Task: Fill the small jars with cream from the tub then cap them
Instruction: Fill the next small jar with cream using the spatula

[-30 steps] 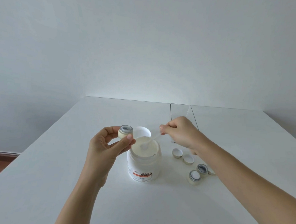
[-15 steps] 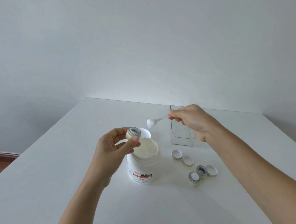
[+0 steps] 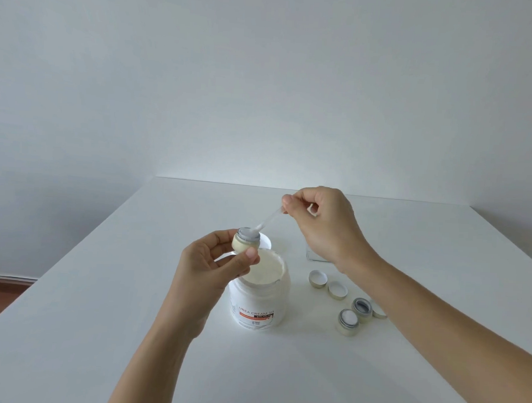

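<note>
My left hand (image 3: 212, 266) pinches a small cream-coloured jar (image 3: 244, 241) with a silver rim, held above the open white cream tub (image 3: 258, 296). Gripped in my right hand (image 3: 322, 226) is a small clear spatula (image 3: 268, 220); its cream-loaded tip rests in the mouth of the held jar. Two more small jars stand on the table to the right, one with cream in it (image 3: 348, 322) and one that looks empty (image 3: 362, 309). Two loose caps (image 3: 318, 278) (image 3: 337, 290) lie upturned beside the tub, and a third cap (image 3: 379, 313) peeks from behind my right forearm.
The tub's white lid (image 3: 265, 241) lies behind the tub, partly hidden by the held jar. A clear plastic box (image 3: 314, 255) stands behind my right wrist. All of it sits on a white table (image 3: 98, 315) against a white wall.
My right hand lifted the spatula with cream out of the tub, swung it up, then brought its tip down into the jar in my left hand. The jar rose slightly.
</note>
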Demonstrator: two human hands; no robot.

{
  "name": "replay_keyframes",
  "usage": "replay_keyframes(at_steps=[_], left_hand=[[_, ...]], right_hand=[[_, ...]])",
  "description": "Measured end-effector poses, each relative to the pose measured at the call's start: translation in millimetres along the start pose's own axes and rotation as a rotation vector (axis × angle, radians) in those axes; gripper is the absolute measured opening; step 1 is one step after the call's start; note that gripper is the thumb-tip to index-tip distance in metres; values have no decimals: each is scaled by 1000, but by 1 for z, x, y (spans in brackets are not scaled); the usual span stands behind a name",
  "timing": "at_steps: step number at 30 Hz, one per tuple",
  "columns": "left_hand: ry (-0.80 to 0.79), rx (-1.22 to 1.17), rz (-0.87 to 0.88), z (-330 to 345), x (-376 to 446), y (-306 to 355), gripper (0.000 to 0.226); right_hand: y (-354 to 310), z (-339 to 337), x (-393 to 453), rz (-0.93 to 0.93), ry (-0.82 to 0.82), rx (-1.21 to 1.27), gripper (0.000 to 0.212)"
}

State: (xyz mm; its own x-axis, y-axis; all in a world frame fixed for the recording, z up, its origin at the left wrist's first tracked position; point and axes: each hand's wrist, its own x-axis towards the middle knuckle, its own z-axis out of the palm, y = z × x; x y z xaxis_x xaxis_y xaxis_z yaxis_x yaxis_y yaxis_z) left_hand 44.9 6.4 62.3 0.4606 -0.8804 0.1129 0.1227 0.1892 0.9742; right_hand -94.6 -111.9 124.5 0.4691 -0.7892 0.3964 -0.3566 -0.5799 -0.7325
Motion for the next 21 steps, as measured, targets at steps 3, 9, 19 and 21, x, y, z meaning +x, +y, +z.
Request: replay_keyframes(at_steps=[3, 9, 19, 21], left_hand=[[22, -29, -7, 0, -1, 1, 44], [66, -67, -14, 2, 0, 0, 48], [92, -79, -6, 0, 0, 0, 48], [100, -83, -5, -2, 0, 1, 50]], right_hand=[[0, 2, -12, -344, 189, -85, 13], [11, 3, -24, -763, 375, -322, 15], [16, 1, -30, -817, 447, -311, 19], [16, 0, -31, -796, 452, -290, 18]])
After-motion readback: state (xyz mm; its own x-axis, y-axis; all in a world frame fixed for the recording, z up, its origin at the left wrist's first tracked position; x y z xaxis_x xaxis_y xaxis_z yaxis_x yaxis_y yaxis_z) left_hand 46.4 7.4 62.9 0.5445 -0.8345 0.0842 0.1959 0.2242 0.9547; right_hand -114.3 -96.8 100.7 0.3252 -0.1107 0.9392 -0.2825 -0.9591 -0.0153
